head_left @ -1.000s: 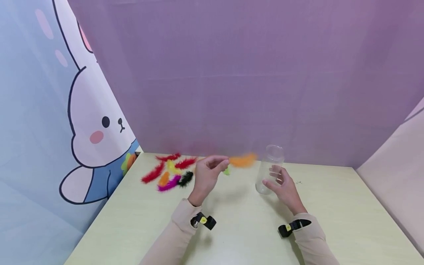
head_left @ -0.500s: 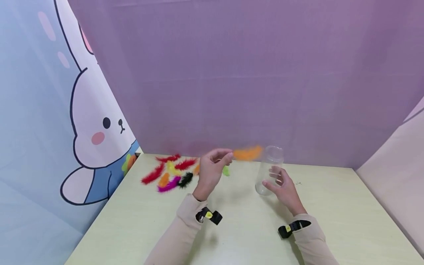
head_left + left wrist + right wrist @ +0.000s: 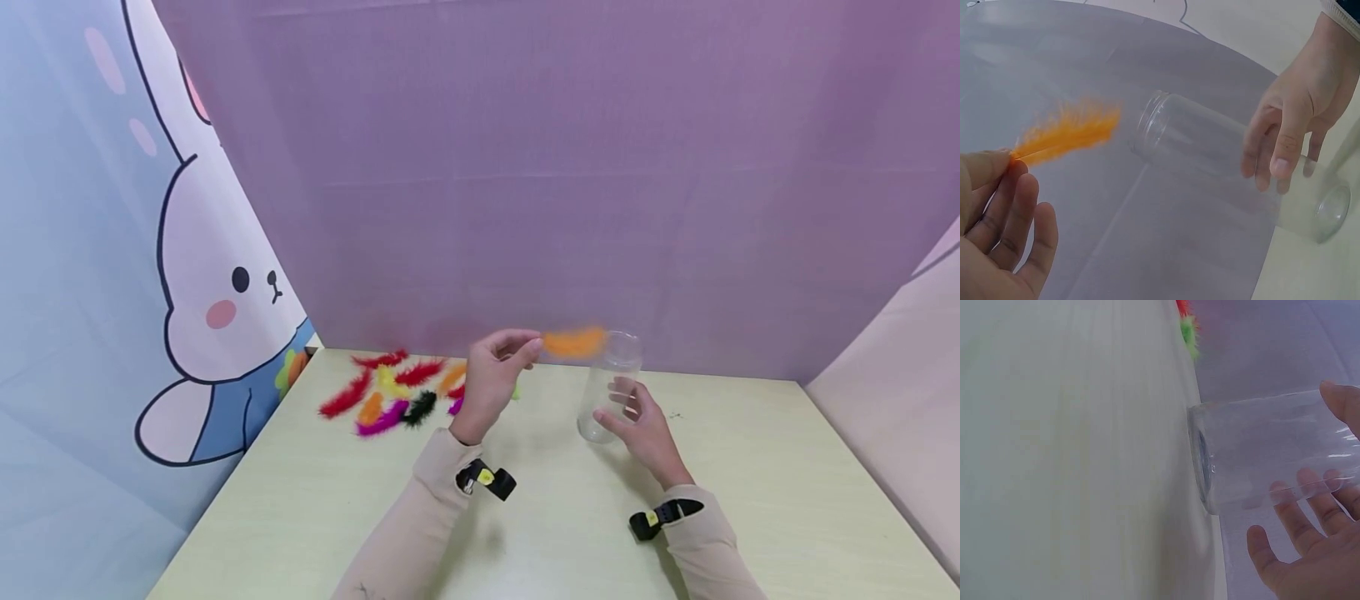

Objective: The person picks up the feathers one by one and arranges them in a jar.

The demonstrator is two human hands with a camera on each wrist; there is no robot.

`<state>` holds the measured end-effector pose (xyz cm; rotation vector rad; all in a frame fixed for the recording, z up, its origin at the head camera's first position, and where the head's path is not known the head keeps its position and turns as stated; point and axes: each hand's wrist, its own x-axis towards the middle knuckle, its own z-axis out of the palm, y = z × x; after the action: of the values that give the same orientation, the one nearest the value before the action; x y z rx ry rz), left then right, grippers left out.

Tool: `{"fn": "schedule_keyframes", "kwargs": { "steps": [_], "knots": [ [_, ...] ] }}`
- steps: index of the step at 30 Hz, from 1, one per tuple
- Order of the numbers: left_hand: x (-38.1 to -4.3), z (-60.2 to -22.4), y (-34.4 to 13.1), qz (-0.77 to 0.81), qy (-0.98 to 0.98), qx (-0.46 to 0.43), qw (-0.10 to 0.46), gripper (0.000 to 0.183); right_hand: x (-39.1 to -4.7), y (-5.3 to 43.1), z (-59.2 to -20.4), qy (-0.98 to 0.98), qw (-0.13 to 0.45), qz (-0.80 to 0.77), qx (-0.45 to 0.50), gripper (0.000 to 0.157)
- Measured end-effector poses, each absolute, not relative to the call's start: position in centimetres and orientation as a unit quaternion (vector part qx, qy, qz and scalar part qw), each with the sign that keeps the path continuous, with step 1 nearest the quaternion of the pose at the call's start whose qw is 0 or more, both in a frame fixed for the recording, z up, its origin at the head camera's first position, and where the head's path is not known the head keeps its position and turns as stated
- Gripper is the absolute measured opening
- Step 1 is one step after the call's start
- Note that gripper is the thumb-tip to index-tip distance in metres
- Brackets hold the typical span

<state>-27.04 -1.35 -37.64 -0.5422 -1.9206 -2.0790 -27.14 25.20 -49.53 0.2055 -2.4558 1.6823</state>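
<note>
Between thumb and index finger, my left hand pinches an orange feather by its quill end. The feather's fluffy tip points right and overlaps the rim of a tall, transparent jar in the head view. In the left wrist view, a small gap separates the feather from the jar's open mouth. My right hand holds the upright jar from the right side, thumb in front and fingers curled around behind. Its base rests on the table, and the right wrist view shows fingers through the clear wall.
Several loose feathers lie at the table's back left, among them red, yellow, magenta and black ones. A purple cloth hangs behind the pale table. A rabbit-print cloth hangs on the left.
My left hand has moved right and slightly up, bringing the orange feather to the jar's rim. My right hand and the jar have stayed in place.
</note>
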Motion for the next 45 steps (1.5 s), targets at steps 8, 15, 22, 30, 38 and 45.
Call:
{"fn": "schedule_keyframes", "kwargs": {
  "steps": [8, 15, 22, 30, 38, 45],
  "knots": [
    [-27.4, -37.0, -0.4, -0.727, -0.649, -0.193, 0.116, 0.023, -27.0, 25.2, -49.4, -0.821, 0.078, 0.561, 0.072, 0.077],
    [-27.7, -36.8, 0.2, -0.731, -0.646, -0.199, 0.092, 0.028, -26.9, 25.2, -49.3, -0.821, 0.074, 0.562, 0.07, 0.078],
    [-27.8, -36.5, 1.2, -0.732, -0.652, -0.185, 0.071, 0.023, -27.0, 25.2, -49.4, -0.822, 0.076, 0.561, 0.071, 0.078],
    [-28.1, -36.3, 2.4, -0.731, -0.655, -0.182, 0.062, 0.021, -27.0, 25.2, -49.3, -0.822, 0.075, 0.561, 0.07, 0.078],
    [-28.3, -36.3, 3.5, -0.724, -0.662, -0.179, 0.078, 0.017, -26.9, 25.1, -49.2, -0.822, 0.079, 0.56, 0.069, 0.077],
    [-28.4, -36.7, 4.2, -0.716, -0.671, -0.174, 0.088, 0.016, -26.8, 25.1, -49.1, -0.826, 0.08, 0.554, 0.071, 0.076]
  ]
}}
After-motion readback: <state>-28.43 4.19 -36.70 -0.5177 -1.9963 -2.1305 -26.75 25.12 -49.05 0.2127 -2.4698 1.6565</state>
